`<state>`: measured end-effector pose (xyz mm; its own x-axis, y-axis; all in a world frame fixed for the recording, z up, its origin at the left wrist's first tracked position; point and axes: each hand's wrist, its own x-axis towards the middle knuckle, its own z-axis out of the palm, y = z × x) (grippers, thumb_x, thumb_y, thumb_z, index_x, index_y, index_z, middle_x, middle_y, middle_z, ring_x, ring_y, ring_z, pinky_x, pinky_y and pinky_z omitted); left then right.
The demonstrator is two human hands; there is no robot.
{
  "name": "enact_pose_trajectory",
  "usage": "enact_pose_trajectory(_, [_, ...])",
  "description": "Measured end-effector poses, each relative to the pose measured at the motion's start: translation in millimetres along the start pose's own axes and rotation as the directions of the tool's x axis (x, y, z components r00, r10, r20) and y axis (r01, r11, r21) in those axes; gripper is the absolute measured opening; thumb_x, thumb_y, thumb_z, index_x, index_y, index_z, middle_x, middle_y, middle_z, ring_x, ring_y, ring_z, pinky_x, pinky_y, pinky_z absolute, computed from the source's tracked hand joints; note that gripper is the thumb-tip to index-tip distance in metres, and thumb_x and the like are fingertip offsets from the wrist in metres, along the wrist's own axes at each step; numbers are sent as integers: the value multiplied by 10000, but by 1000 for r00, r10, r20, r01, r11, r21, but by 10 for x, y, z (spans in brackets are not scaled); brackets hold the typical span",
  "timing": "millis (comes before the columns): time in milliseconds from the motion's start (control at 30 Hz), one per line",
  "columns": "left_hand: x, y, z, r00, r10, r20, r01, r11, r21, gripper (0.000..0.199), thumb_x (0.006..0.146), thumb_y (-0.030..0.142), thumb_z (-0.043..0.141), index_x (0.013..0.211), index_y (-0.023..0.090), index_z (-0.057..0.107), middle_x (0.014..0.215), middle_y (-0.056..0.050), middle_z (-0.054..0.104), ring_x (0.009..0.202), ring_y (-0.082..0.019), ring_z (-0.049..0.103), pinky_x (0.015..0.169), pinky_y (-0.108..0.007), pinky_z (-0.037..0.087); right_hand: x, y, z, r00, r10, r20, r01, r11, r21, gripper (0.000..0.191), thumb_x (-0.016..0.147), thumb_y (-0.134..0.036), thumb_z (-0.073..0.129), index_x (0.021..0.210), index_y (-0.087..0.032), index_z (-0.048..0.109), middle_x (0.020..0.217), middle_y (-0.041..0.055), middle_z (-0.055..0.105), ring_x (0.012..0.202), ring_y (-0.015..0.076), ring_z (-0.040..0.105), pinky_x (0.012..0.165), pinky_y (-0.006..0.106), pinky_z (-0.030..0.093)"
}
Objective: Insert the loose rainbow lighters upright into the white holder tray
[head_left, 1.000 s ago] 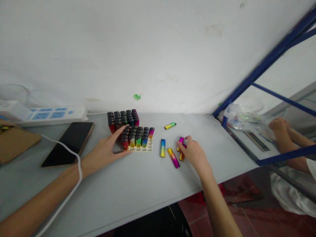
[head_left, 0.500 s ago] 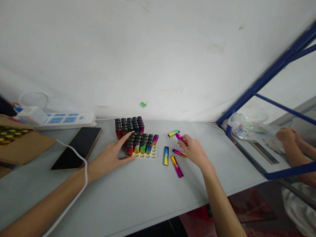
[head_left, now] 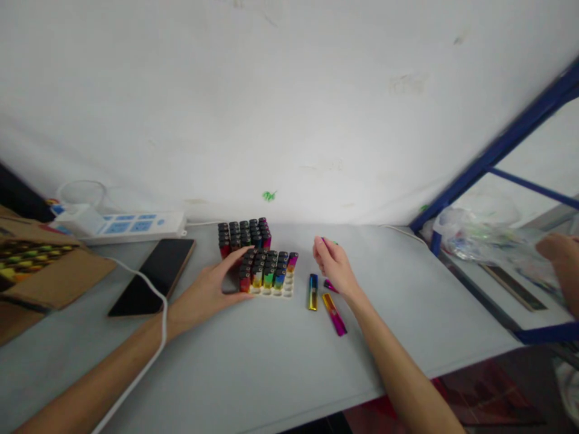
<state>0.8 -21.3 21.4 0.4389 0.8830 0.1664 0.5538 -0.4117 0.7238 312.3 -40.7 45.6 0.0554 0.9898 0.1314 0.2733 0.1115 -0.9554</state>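
Note:
My left hand (head_left: 205, 298) grips the left side of a white lighter tray (head_left: 288, 290), thumb near its front edge and fingers behind. Black-topped, colourful lighters (head_left: 269, 271) stand upright in the tray, and bare slots show along its right side and front. My right hand (head_left: 335, 265) is closed on a lighter (head_left: 324, 241) right of the tray; only a bit of purple shows past the fingers. Nearby lie a blue-and-gold lighter (head_left: 313, 292), an orange-and-purple lighter (head_left: 335, 314) and a magenta lighter (head_left: 331, 286) partly hidden by my right hand.
A second block of upright lighters (head_left: 244, 231) stands behind the tray. On the left are a phone (head_left: 154, 277), a power strip (head_left: 136, 226), a cardboard box (head_left: 67, 274) and a white cable (head_left: 163, 319) crossing my forearm. Right: a blue frame (head_left: 465, 181), plastic bags (head_left: 474, 232), another person's hand (head_left: 558, 253).
My right hand has lifted slightly and turned, its fingers now curled round the purple lighter. My left hand keeps its grip on the tray. The view has shifted a little.

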Motion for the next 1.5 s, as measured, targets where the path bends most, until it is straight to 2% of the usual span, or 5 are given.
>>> enact_pose_trajectory(400, [11,-150,-40,999,40,36,-40,999,-14,1060,746,659,870,1632,258,450,1544,-141,650,1385,-423,646,1204,-606,504,-208,-33,177,990,-133,-42,114,945,-306,352,895,-427,534,652,-239,362,606,-60,317,602,121,328,598,308,238])
enact_pose_trajectory(700, [8,-37,-57,998,54,23,-54,999,5,995,767,575,880,1615,250,476,1521,-135,670,1342,-402,682,1177,-564,539,-232,-24,151,993,-120,7,119,968,-222,407,1045,-596,522,885,-229,594,683,-43,555,638,157,500,651,301,367])
enact_pose_trajectory(933, [-12,-36,-46,999,36,20,-36,999,21,1024,754,596,886,1623,258,462,1516,-132,673,1338,-398,682,1187,-572,525,-209,-51,14,924,-376,64,369,838,-402,429,1062,-540,580,779,-219,618,787,27,619,784,192,568,742,317,435])
enact_pose_trajectory(1267, [-7,-79,-32,998,52,25,-53,997,60,1031,770,638,854,1631,248,440,1522,-147,665,1322,-405,691,1163,-581,542,-281,-89,14,959,-146,243,195,962,-191,410,1066,-575,580,854,-228,631,790,23,794,675,175,734,682,272,531])
enact_pose_trajectory(1500, [-20,-13,-38,999,40,20,-41,998,44,1001,774,628,863,1628,290,463,1538,-105,658,1364,-409,664,1198,-551,527,-284,-61,95,931,-212,297,352,733,-581,377,1120,-526,508,944,-222,645,788,56,739,653,189,629,639,296,378])
